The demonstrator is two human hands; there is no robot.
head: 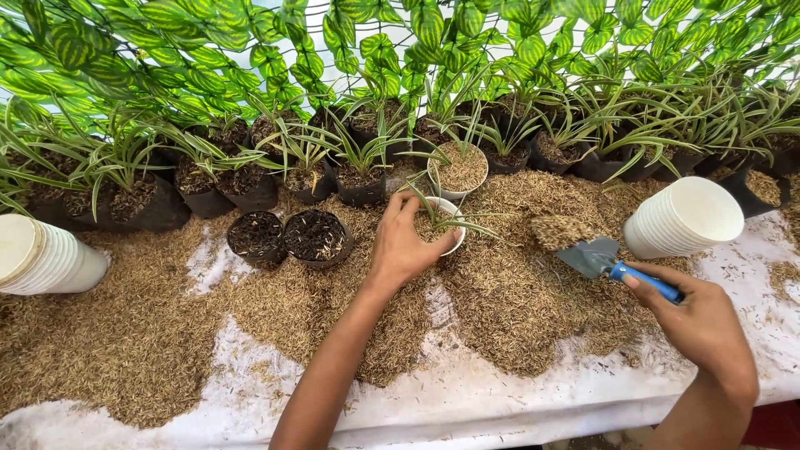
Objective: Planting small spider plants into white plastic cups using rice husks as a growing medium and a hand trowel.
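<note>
The white cup (446, 227) with a seedling sits under the left hand (402, 243), fingers curled on its rim. At three o'clock, the right hand (698, 321) grips a blue-handled trowel (604, 260) heaped with husk.

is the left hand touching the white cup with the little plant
Touching. The head view shows the left hand resting on the rim of the white cup, fingers at the small plant.

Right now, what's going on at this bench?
A person is potting a small plant. The left hand steadies a seedling in a white cup, while the right hand holds a blue-handled trowel heaped with husk beside it. Husk covers the table; black grow bags and stacked white cups stand around.
</note>
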